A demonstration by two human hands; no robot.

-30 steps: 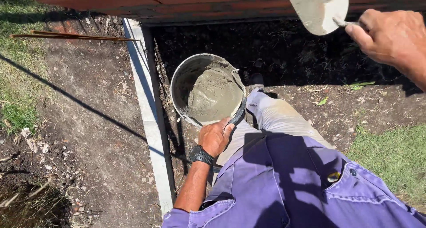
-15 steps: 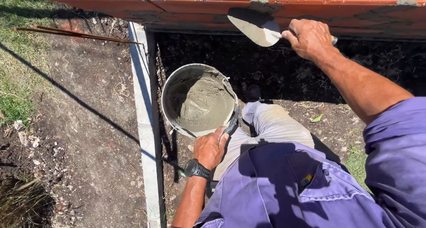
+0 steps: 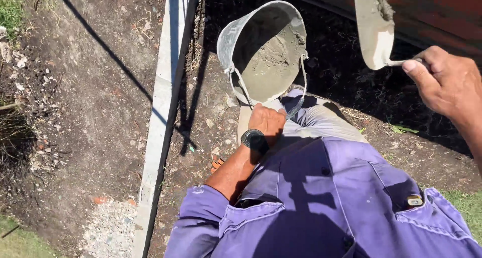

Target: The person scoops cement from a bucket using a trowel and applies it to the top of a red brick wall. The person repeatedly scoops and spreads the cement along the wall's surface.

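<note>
Fingers of our right hand are clenching the trowel at upper right, blade loaded. Our left hand is gripping the bucket handle at centre; we are judging it best kept tilted and steady.

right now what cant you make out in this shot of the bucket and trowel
Head view only:
- Trowel: blade tip cut off by the top edge; handle hidden inside the right hand.
- Bucket: base hidden by its own wall and the knee.
- Left hand: fingers curl under, grip on the bucket handle unclear.
</note>
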